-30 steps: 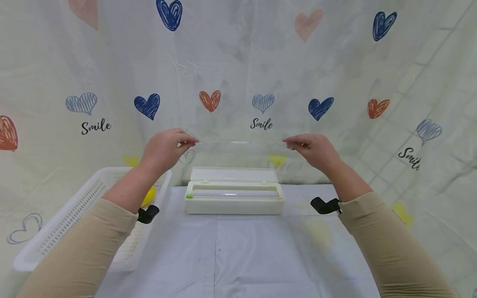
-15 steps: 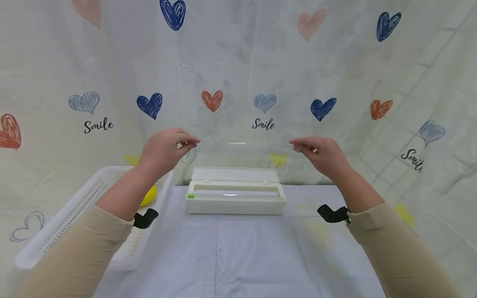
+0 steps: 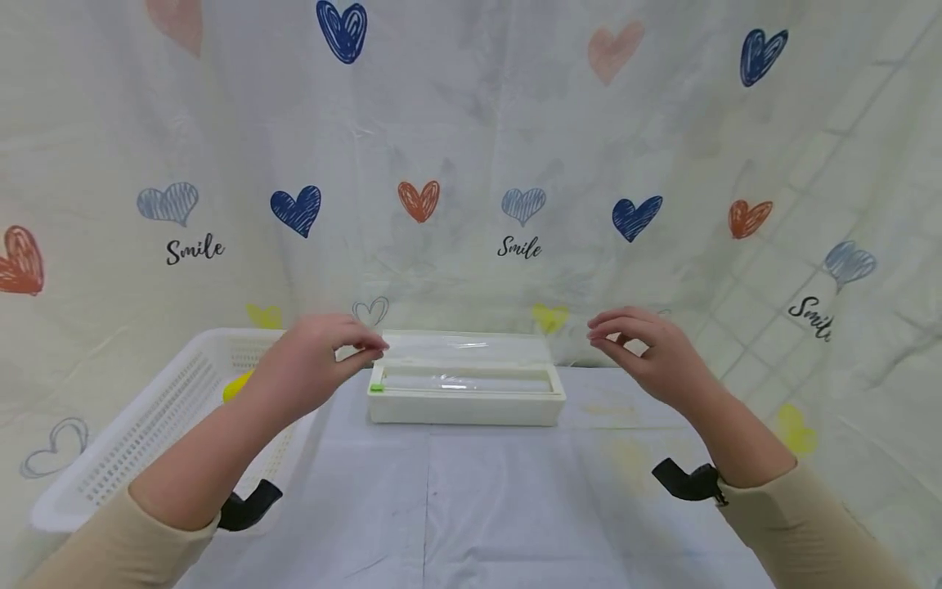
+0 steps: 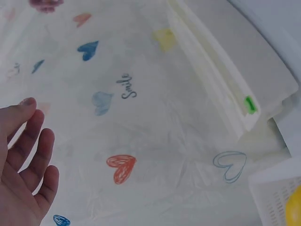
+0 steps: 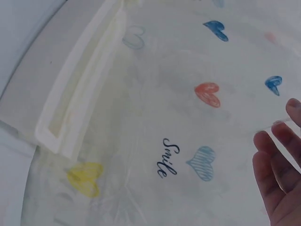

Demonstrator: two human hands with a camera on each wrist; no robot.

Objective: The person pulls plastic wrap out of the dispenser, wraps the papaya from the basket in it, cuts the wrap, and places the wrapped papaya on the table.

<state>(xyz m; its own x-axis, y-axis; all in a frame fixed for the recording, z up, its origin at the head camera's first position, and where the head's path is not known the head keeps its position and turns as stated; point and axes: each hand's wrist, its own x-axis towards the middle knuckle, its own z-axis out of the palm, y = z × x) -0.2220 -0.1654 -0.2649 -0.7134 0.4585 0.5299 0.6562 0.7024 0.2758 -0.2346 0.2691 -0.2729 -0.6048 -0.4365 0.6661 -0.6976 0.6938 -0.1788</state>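
A white plastic-wrap dispenser box [image 3: 465, 408] stands on the table with its lid raised at the back. A green slider [image 3: 377, 388] sits at its left front rim. Clear plastic wrap [image 3: 471, 344] shows as glints above the box, between the hands; most of its outline is too transparent to make out. My left hand [image 3: 312, 364] pinches the wrap's left side between thumb and forefinger, just left of the box. At the other side my right hand [image 3: 648, 352] pinches its right side; a thin film edge meets those fingertips in the right wrist view.
On the left is a white perforated basket [image 3: 140, 433] with a yellow object [image 3: 235, 387] in it, partly behind my left forearm. A white cloth [image 3: 478, 507] covers the table. A heart-patterned curtain [image 3: 456, 123] hangs behind the box.
Both hands have come down from above the box to about lid height, lowering the wrap with them. The right hand has also moved outward to the right. The box has stayed put.
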